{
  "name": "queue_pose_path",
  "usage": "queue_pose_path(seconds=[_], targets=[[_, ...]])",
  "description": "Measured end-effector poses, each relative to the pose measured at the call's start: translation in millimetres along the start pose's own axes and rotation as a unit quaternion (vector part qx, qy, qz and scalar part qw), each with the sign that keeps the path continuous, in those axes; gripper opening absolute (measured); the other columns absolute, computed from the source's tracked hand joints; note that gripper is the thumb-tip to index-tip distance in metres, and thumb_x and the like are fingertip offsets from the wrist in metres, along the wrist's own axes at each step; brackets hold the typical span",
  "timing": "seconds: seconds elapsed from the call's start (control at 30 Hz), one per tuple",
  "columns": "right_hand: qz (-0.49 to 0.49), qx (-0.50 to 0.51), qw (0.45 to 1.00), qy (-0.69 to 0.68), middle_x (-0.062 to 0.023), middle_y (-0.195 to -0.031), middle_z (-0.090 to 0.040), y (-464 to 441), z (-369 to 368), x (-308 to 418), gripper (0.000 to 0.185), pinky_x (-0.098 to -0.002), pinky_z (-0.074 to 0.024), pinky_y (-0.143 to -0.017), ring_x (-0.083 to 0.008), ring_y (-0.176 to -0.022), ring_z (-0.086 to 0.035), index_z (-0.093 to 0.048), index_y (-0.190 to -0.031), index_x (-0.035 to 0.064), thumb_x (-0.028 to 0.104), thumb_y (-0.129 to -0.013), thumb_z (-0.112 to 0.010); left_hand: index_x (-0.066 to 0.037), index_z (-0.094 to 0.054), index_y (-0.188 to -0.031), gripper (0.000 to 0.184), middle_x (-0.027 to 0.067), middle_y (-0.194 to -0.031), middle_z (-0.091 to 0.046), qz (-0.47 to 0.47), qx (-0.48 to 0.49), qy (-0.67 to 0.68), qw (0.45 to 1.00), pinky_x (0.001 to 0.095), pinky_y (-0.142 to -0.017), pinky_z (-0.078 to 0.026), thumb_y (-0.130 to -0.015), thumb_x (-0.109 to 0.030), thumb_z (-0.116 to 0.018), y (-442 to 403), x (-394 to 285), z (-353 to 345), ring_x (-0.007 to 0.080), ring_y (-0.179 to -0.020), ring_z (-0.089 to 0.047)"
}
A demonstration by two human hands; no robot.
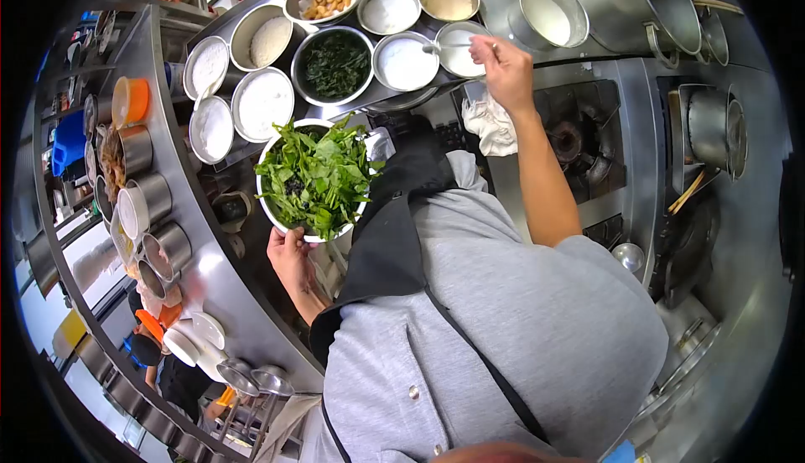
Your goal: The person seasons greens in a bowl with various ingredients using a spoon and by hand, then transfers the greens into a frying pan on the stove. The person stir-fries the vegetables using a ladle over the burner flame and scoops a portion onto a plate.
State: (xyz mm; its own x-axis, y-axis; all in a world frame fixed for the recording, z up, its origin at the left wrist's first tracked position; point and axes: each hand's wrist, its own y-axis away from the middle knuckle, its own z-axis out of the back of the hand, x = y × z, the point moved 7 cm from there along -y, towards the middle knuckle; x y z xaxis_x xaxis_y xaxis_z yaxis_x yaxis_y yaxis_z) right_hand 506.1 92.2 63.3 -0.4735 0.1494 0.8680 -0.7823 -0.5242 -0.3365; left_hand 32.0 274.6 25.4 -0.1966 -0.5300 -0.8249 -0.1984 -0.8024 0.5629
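My left hand (291, 253) grips the near rim of a white bowl (266, 203), thumb at the edge. Chopped green leaves (323, 174) heap over the bowl, with something dark among them. My right hand (506, 69) is closed on a small metal spoon (453, 45), its tip by the right edge of a bowl of white powder (406, 62). Another pale-filled container (460, 54) lies partly under the spoon and hand. A bowl of dark green shreds (334, 62) stands between the leaves and the powders.
More containers of white powder (263, 104) stand at left, with a bowl of brown pieces (330, 0) behind. A crumpled white cloth (490, 126) lies beside the gas burner (572, 134). Pots (641, 6) stand at right. A person in dark clothes (180, 379) is at lower left.
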Motion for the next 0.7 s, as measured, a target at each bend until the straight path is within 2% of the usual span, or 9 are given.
queue_pose_path(seconds=[0.03, 0.1, 0.13, 0.27, 0.4, 0.57, 0.63, 0.67, 0.7], targets=[[0.000, -0.001, 1.000, 0.001, -0.0132, -0.080, -0.071, -9, -1, -2, 0.019, -0.0307, -0.0529, -0.062, -0.0188, -0.067, -0.069, -0.072, -0.102, -0.0027, 0.013, -0.096, -0.065, -0.005, -0.055, -0.087, 0.007, -0.0013, -0.067, -0.054, 0.000, 0.002, 0.000, 1.000, 0.0253, -0.050, -0.053, -0.087, 0.001, -0.058, -1, -1, -7, 0.0074, -0.052, -0.052], [-0.082, -0.125, 0.987, -0.063, -0.0137, -0.079, -0.072, -26, 12, -20, 0.020, -0.0300, -0.0550, -0.063, -0.0177, -0.065, -0.070, -0.072, -0.102, -0.0041, 0.014, -0.096, -0.063, -0.005, -0.057, -0.086, 0.007, 0.0013, -0.075, -0.060, -0.007, 0.014, 0.009, 1.000, 0.0240, -0.050, -0.054, -0.086, 0.002, -0.060, 0, -6, -19, 0.0075, -0.056, -0.055], [-0.079, -0.141, 0.986, -0.050, -0.0138, -0.081, -0.072, -36, 11, -40, 0.021, -0.0296, -0.0557, -0.063, -0.0185, -0.064, -0.070, -0.072, -0.102, -0.0048, 0.013, -0.096, -0.063, -0.005, -0.057, -0.086, 0.007, 0.0013, -0.075, -0.060, -0.007, 0.014, 0.007, 1.000, 0.0240, -0.050, -0.054, -0.086, 0.002, -0.060, 2, -10, -26, 0.0075, -0.056, -0.055], [-0.072, -0.130, 0.989, -0.005, -0.0142, -0.082, -0.071, -54, -14, -108, 0.020, -0.0325, -0.0538, -0.063, -0.0208, -0.067, -0.070, -0.072, -0.103, -0.0033, 0.013, -0.096, -0.063, -0.003, -0.057, -0.091, 0.006, 0.0046, -0.082, -0.065, -0.007, 0.019, -0.004, 1.000, 0.0251, -0.050, -0.054, -0.087, 0.002, -0.059, 4, -12, -37, 0.0101, -0.059, -0.059], [-0.016, -0.076, 0.992, 0.094, -0.0162, -0.082, -0.069, -48, -25, -105, 0.018, -0.0377, -0.0505, -0.063, -0.0278, -0.066, -0.067, -0.072, -0.102, 0.0001, 0.014, -0.094, -0.064, -0.002, -0.058, -0.096, 0.009, 0.0059, -0.084, -0.066, -0.005, 0.010, -0.012, 1.000, 0.0256, -0.051, -0.054, -0.088, 0.001, -0.058, 6, -6, -30, 0.0113, -0.060, -0.061], [-0.069, -0.056, 0.996, -0.031, -0.0172, -0.084, -0.069, -41, -27, -108, 0.015, -0.0382, -0.0516, -0.064, -0.0304, -0.068, -0.066, -0.071, -0.100, 0.0017, 0.013, -0.094, -0.063, -0.003, -0.058, -0.094, 0.008, 0.0056, -0.084, -0.066, -0.002, 0.005, -0.005, 1.000, 0.0254, -0.050, -0.054, -0.088, 0.002, -0.057, 4, -1, -28, 0.0113, -0.059, -0.060], [-0.001, -0.084, 0.993, 0.082, -0.0176, -0.086, -0.069, -46, -17, -88, 0.014, -0.0393, -0.0527, -0.065, -0.0333, -0.069, -0.066, -0.071, -0.100, 0.0011, 0.011, -0.094, -0.062, -0.003, -0.058, -0.094, 0.008, 0.0057, -0.084, -0.066, -0.009, 0.009, -0.005, 1.000, 0.0252, -0.050, -0.053, -0.088, 0.002, -0.057, 4, -3, -30, 0.0112, -0.058, -0.060], [-0.001, -0.084, 0.993, 0.082, -0.0176, -0.086, -0.069, -45, -19, -89, 0.014, -0.0393, -0.0527, -0.065, -0.0333, -0.069, -0.066, -0.071, -0.100, 0.0011, 0.011, -0.094, -0.062, -0.003, -0.057, -0.093, 0.007, 0.0051, -0.083, -0.065, -0.007, 0.006, -0.006, 1.000, 0.0248, -0.050, -0.053, -0.088, 0.002, -0.057, 4, -4, -32, 0.0109, -0.058, -0.060], [0.062, -0.060, 0.989, 0.122, -0.0178, -0.086, -0.069, -45, -28, -82, 0.014, -0.0404, -0.0528, -0.065, -0.0349, -0.071, -0.066, -0.071, -0.099, 0.0010, 0.011, -0.094, -0.063, -0.004, -0.057, -0.093, 0.007, 0.0046, -0.081, -0.065, -0.005, 0.003, -0.007, 1.000, 0.0245, -0.050, -0.053, -0.089, 0.002, -0.057, 3, -7, -35, 0.0105, -0.058, -0.060]])
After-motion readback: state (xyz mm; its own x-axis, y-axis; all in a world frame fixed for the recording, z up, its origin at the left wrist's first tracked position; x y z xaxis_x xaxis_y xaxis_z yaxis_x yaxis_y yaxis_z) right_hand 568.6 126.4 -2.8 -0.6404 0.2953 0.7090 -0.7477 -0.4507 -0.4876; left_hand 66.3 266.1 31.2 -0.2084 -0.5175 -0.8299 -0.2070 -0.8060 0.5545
